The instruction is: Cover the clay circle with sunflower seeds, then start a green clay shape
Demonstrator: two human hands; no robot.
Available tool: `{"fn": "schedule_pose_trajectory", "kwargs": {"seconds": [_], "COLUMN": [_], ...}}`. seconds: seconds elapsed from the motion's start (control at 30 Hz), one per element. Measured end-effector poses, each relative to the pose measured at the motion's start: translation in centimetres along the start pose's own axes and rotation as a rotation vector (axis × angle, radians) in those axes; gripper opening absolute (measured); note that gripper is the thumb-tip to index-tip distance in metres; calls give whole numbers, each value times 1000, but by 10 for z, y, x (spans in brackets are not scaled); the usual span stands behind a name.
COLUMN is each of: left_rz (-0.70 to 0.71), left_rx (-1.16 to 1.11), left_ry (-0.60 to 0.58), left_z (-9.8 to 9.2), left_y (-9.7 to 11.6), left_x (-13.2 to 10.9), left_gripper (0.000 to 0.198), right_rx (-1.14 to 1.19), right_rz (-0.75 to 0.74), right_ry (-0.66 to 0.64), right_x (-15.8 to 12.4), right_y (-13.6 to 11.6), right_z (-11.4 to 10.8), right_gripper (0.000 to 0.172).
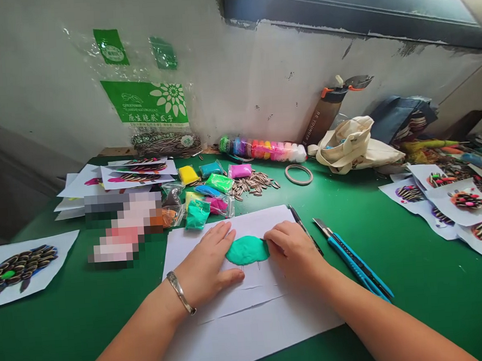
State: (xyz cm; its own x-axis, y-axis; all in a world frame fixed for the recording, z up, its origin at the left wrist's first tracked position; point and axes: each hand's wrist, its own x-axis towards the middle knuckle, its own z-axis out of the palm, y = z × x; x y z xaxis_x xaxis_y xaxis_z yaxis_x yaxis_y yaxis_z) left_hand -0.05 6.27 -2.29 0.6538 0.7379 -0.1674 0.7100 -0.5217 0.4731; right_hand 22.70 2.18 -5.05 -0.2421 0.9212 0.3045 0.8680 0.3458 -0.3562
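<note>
The left hand (205, 264) is lying flat and open on a sheet of white paper (233, 325), its fingers spread and grasping nothing, and a metal bangle (181, 293) is circling its wrist. The right hand (294, 253) is resting half curled, with its fingertips (270, 245) touching the right edge of a flat oval of green clay (246, 250), though I cannot tell whether they are pinching anything small. The clay is sitting on the paper between the two hands. Just beyond the right hand, a slim black craft knife (305, 229) is lying beside a blue utility knife (354, 266), both resting on a green table mat (420, 305). Off to the left, a paper picture made with sunflower seeds (20, 273) is lying on the mat, and more seed pictures (466, 202) are overlapping at the right. Farther ahead, small packets of colored clay (213, 190) are lying near a pile of sunflower seeds (253, 182), while a ring of tape (298, 174) is sitting close by. At the back, a row of clay sticks (261, 149), a cloth bag (353, 143) and a water bottle (324, 110) are standing against a scuffed white wall (238, 77)
</note>
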Motion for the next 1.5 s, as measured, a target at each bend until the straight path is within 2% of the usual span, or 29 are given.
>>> {"fn": "schedule_pose_trajectory", "kwargs": {"seconds": [0.17,0.43,0.57,0.73,0.87,1.5], "left_rz": [0,9,17,-1,2,28], "left_rx": [9,-28,-51,-40,-38,-64], "left_ry": [-11,19,32,-2,1,54], "left_z": [0,0,0,-1,-1,1], "left_y": [0,0,1,1,1,-1], "left_x": [-1,0,-1,-1,-1,0], "left_gripper": [75,71,70,72,72,69], "right_rx": [-17,-18,7,24,18,3], "right_rz": [34,87,58,141,143,159], "right_ry": [29,-9,-28,-29,-33,7], "right_x": [-1,-3,-7,-16,-21,-7], "right_y": [-3,-5,-5,-8,-12,-15], "right_z": [-1,-4,-5,-9,-10,-7], "right_gripper": [19,18,19,16,16,18]}}
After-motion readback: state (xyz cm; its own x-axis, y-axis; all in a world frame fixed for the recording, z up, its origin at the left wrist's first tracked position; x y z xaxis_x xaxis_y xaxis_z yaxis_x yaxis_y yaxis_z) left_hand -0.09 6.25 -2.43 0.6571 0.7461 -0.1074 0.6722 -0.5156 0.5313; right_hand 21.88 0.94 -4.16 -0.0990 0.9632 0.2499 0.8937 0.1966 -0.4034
